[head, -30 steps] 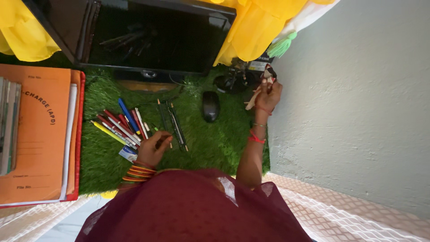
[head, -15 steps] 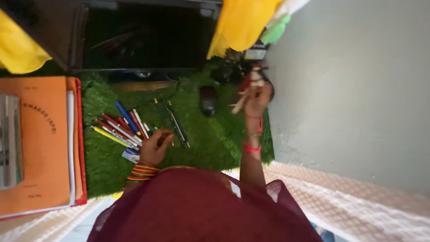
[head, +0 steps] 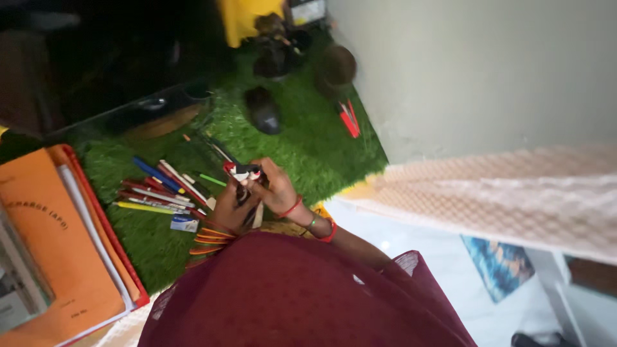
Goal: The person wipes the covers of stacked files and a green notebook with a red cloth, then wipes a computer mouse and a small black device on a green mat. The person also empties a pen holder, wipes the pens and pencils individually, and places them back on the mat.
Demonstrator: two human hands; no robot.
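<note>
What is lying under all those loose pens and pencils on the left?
The loose pens and pencils lie on a green artificial grass mat, beside a small white eraser. Whatever supports the mat is covered, so it cannot be seen.

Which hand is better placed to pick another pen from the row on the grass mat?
Probably the left hand: it lies nearest the row of pens on its own side. The right hand sits farther off, gripping a small red, white and black item.

Office desk: monitor [head: 96, 71], mouse [head: 262, 110], orange files [head: 58, 244], pens [head: 154, 189].
</note>
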